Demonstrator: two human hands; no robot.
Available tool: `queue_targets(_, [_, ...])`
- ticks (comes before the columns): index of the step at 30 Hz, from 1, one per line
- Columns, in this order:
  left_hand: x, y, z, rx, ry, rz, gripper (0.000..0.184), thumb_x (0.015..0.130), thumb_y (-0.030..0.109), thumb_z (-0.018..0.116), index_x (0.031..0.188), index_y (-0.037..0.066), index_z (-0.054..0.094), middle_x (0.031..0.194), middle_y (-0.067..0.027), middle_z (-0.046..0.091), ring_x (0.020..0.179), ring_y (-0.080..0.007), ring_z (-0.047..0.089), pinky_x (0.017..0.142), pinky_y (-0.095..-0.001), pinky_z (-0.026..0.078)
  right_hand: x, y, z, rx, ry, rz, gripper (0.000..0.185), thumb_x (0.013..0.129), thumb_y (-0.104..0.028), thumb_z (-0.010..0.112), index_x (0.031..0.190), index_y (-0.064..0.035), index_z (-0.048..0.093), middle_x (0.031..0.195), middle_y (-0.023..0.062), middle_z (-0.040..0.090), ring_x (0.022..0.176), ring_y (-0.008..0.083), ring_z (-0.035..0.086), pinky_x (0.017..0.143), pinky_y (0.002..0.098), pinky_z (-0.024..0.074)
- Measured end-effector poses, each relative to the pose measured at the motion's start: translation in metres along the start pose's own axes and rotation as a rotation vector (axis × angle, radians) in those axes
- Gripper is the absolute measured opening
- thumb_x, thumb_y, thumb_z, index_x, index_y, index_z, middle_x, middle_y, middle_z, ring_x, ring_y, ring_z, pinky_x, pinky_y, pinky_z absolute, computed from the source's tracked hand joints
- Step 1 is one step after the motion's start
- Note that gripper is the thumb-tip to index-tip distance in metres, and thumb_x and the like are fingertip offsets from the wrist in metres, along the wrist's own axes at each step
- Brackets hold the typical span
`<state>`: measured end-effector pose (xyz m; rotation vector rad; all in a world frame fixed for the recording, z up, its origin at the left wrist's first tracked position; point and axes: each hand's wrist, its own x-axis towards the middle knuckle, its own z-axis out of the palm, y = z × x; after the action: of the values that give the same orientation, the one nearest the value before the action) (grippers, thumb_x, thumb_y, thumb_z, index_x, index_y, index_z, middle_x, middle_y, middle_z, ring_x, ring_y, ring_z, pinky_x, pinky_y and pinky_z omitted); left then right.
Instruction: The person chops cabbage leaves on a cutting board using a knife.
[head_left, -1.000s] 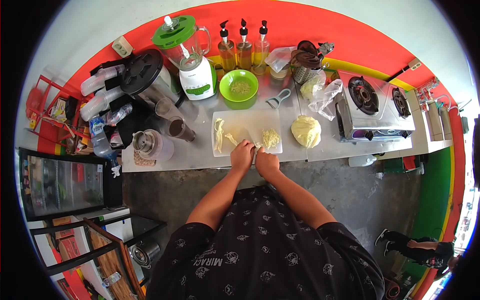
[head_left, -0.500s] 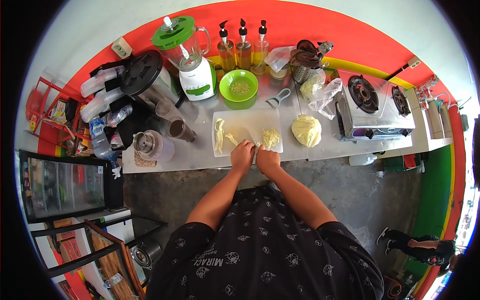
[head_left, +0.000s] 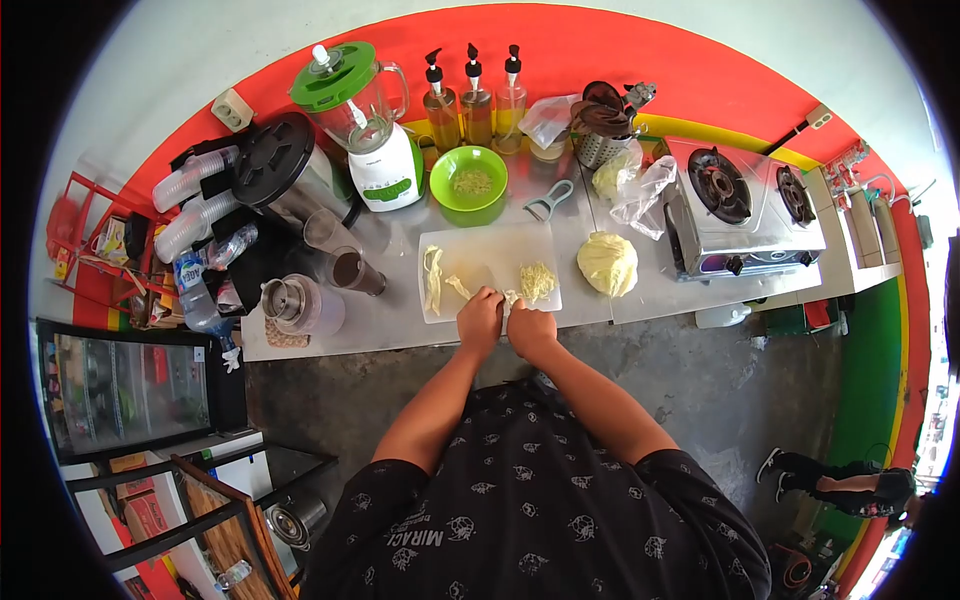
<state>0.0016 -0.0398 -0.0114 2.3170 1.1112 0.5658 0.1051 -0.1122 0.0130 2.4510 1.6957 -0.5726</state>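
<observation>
Both hands are at the near edge of a white cutting board [head_left: 485, 243]. My left hand [head_left: 481, 320] is closed, fingertips pressed down on cabbage, which mostly hides beneath them. Close beside it, my right hand [head_left: 531, 328] is curled into a fist; whatever is inside is hidden. A few cut cabbage shreds [head_left: 511, 297] show between the hands. On the board's right lies a heap of shredded cabbage [head_left: 538, 282]. Leaf strips [head_left: 432, 280] and a smaller piece [head_left: 457, 286] lie to the left. A cabbage head [head_left: 607, 264] sits right of the board.
Behind the board stand a green bowl [head_left: 468, 208] holding shreds, a peeler [head_left: 549, 201], a blender [head_left: 385, 170] and pump bottles [head_left: 476, 112]. A gas stove [head_left: 745, 215] is at right. Cups [head_left: 356, 272] and a jar [head_left: 312, 305] stand left. Another person [head_left: 850, 484] is far right.
The view has shifted slightly, so the counter items appear a little lower and further left. My hands keep nearly the same place and closed pose at the board's edge.
</observation>
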Motion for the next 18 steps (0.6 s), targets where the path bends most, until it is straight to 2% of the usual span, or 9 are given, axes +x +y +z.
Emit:
queue_targets(3, [0.0,-0.002,0.002,0.005,0.011,0.002,0.009,0.091,0.015,0.062,0.09,0.012,0.071,0.095,-0.0034,0.065,0.088,-0.0284,0.067,0.073,-0.0419,0.054,0.002,-0.005,0.004,0.065,-0.019,0.101,0.024,0.094,-0.019,0.055,0.109,-0.0009,0.053,0.087,0.0159,0.075,0.082,0.0297,0.076,0.07,0.039,0.0587])
queue_targets(9, [-0.004,-0.007,-0.001,-0.012,0.005,0.033,0.012,0.088,0.01,0.061,0.094,0.01,0.072,0.098,-0.0035,0.068,0.088,-0.0296,0.067,0.075,-0.0413,0.054,0.01,0.0,-0.001,0.071,-0.033,0.008,0.02,0.094,-0.015,0.053,0.107,-0.0008,0.053,0.089,0.0188,0.075,0.083,0.0332,0.075,0.072,0.0439,0.0585])
queue_targets(16, [-0.002,-0.009,0.0,-0.036,0.022,0.05,0.014,0.088,0.008,0.059,0.094,0.01,0.072,0.099,-0.0036,0.067,0.087,-0.0298,0.067,0.074,-0.042,0.054,0.01,-0.003,0.007,0.122,-0.05,0.089,0.022,0.094,-0.015,0.052,0.11,-0.0002,0.052,0.093,0.0212,0.074,0.087,0.0344,0.075,0.074,0.0435,0.0584])
queue_targets(18, [-0.004,-0.009,-0.001,-0.039,0.018,0.049,0.014,0.088,0.008,0.059,0.094,0.01,0.072,0.099,-0.0036,0.067,0.087,-0.0298,0.067,0.074,-0.0419,0.054,0.016,-0.002,0.002,0.079,-0.061,0.064,0.025,0.095,-0.019,0.051,0.113,-0.0012,0.052,0.091,0.0188,0.075,0.085,0.0336,0.075,0.074,0.0428,0.0582])
